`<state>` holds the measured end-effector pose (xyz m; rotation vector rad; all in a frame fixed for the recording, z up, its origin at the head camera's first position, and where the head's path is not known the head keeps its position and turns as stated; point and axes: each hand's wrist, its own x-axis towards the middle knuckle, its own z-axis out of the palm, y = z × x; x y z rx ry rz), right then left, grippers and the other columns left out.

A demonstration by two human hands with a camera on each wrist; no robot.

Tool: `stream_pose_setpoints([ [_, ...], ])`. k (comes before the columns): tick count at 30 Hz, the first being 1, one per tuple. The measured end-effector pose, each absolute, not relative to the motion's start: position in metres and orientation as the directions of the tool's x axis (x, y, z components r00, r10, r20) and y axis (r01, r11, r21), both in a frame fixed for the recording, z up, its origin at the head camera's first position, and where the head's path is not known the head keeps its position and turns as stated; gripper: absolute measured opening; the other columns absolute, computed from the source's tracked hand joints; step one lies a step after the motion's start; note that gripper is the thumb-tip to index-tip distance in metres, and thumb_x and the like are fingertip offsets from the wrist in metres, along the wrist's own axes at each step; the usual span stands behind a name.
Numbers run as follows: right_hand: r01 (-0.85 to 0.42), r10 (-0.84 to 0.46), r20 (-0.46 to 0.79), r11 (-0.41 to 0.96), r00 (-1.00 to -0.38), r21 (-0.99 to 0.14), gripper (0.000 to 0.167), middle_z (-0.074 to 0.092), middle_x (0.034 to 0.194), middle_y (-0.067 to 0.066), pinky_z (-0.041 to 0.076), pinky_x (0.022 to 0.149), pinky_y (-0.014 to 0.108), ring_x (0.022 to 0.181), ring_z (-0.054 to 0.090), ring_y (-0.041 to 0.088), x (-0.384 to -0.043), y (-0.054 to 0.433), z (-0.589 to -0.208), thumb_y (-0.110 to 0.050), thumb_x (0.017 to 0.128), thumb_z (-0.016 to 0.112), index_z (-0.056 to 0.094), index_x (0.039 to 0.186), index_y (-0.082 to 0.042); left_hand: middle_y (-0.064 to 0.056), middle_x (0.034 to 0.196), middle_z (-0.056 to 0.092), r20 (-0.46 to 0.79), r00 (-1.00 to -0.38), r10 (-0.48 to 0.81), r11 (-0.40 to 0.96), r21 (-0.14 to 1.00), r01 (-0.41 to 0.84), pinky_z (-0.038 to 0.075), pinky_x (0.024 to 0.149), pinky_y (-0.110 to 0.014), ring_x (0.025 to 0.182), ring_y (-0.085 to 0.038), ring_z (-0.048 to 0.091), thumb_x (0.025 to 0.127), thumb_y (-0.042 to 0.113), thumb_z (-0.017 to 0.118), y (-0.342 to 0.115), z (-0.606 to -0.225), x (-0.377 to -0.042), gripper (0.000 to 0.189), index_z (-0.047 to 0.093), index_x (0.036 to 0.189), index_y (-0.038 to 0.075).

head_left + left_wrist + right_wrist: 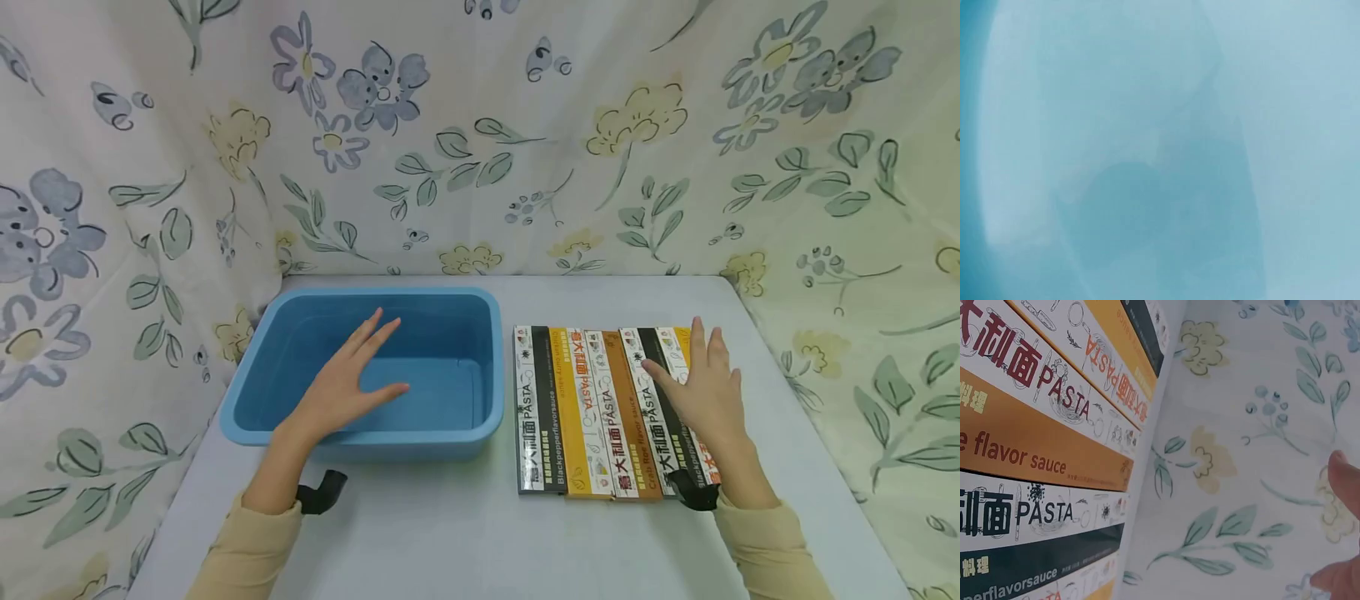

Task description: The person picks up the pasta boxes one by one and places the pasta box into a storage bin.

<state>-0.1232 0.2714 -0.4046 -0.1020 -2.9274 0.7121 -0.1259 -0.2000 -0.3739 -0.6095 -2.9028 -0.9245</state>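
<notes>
My left hand (pixel 339 390), fingers spread, hovers over the near left part of a light blue plastic tub (pixel 491 367) and holds nothing. Only pale blue plastic (pixel 1147 219), blurred, fills the left wrist view. On the right, several long pasta boxes (pixel 530 408) lie side by side in black, yellow and brown with white bands. Over the right end of that row, my right hand (pixel 714 398) is raised with its fingers apart, nothing in them. It covers part of the last boxes. The right wrist view shows printed box faces (pixel 1047 515) and fingertips (pixel 1346 481) at its edge.
A white table (pixel 465 542) carries the tub and the boxes. Floral cloth (pixel 480 167) hangs behind it and along both sides. Each wrist bears a black strap mount (pixel 321 493).
</notes>
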Motion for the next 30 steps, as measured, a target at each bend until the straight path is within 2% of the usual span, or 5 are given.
stream_pose_setpoints([
  [5, 0.054, 0.12, 0.101, 0.867, -0.988, -0.495, 0.102, -0.003, 0.153, 0.038, 0.008, 0.104, 0.075, 0.133, 0.009, 0.064, -0.121, 0.274, -0.406, -0.06, 0.094, 0.048, -0.005, 0.152, 0.004, -0.008, 0.162, 0.014, 0.162, -0.933, 0.322, 0.685, 0.641, 0.348, 0.026, 0.102, -0.072, 0.145, -0.039, 0.019, 0.087, 0.035, 0.072, -0.207, -0.377, -0.12, 0.089, 0.02, 0.157, 0.022],
  [10, 0.033, 0.12, 0.115, 0.82, -0.986, -0.571, 0.096, -0.002, 0.156, 0.032, 0.008, 0.11, 0.068, 0.142, 0.003, 0.05, -0.117, 0.278, -0.413, -0.051, 0.096, 0.052, -0.003, 0.152, 0.005, -0.009, 0.16, 0.021, 0.206, -0.94, 0.271, 0.61, 0.719, 0.334, 0.026, 0.103, -0.07, 0.144, -0.038, 0.022, 0.085, 0.025, 0.075, -0.214, -0.377, -0.113, 0.089, 0.021, 0.156, 0.026],
  [17, 0.026, 0.156, 0.13, 0.729, -0.979, -0.684, 0.082, 0.009, 0.156, 0.03, 0.009, 0.114, 0.06, 0.144, 0.008, 0.047, -0.111, 0.292, -0.433, -0.039, 0.099, 0.052, 0.007, 0.153, 0.004, -0.008, 0.156, 0.033, 0.324, -0.924, 0.201, 0.56, 0.736, 0.38, 0.029, 0.102, -0.068, 0.141, -0.032, 0.03, 0.079, 0.012, 0.078, -0.227, -0.377, -0.101, 0.084, 0.037, 0.151, 0.019],
  [24, 0.063, 0.198, 0.099, 0.677, -0.975, -0.733, 0.076, 0.016, 0.157, 0.027, 0.013, 0.113, 0.062, 0.143, 0.014, 0.047, -0.107, 0.312, -0.461, -0.035, 0.098, 0.054, 0.016, 0.154, -0.001, -0.013, 0.146, 0.046, 0.502, -0.861, 0.083, 0.619, 0.651, 0.439, 0.033, 0.107, -0.026, 0.134, -0.001, 0.037, 0.071, 0.011, 0.082, -0.246, -0.384, -0.089, 0.079, 0.049, 0.143, 0.008],
  [30, 0.087, 0.175, 0.054, 0.706, -0.983, -0.703, 0.077, 0.014, 0.156, 0.029, 0.013, 0.111, 0.065, 0.142, 0.012, 0.05, -0.098, 0.327, -0.482, -0.037, 0.098, 0.053, 0.014, 0.154, 0.0, -0.015, 0.145, 0.047, 0.534, -0.845, 0.023, 0.645, 0.638, 0.421, 0.028, 0.107, -0.063, 0.136, 0.001, 0.032, 0.074, 0.013, 0.081, -0.271, -0.393, -0.079, 0.078, 0.047, 0.143, 0.006],
])
